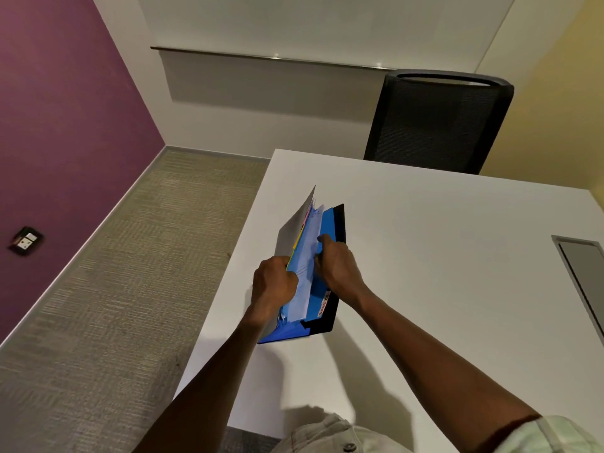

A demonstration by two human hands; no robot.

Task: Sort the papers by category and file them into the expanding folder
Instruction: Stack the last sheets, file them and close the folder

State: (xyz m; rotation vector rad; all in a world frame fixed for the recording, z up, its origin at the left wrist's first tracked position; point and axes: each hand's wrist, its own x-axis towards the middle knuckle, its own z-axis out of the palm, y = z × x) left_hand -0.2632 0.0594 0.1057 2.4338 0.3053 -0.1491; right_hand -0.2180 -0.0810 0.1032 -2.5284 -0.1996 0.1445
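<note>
Here my left hand (274, 286) curls round the near left edge of the blue expanding folder (327, 243) standing open on the white table (441, 256), while my right hand (338, 266), fingers bent, pinches a printed paper (307, 256) sticking up from its pockets, beside a grey sheet (294, 227).

The expanding folder (327, 243) is blue with a black back flap and stands open on its lower edge near the left edge of the white table (441, 256). Papers (309, 253) stick up out of its pockets, white printed sheets with a few yellow and pink edges among them. One grey-white sheet (295, 227) rises tallest on the left side.
</note>
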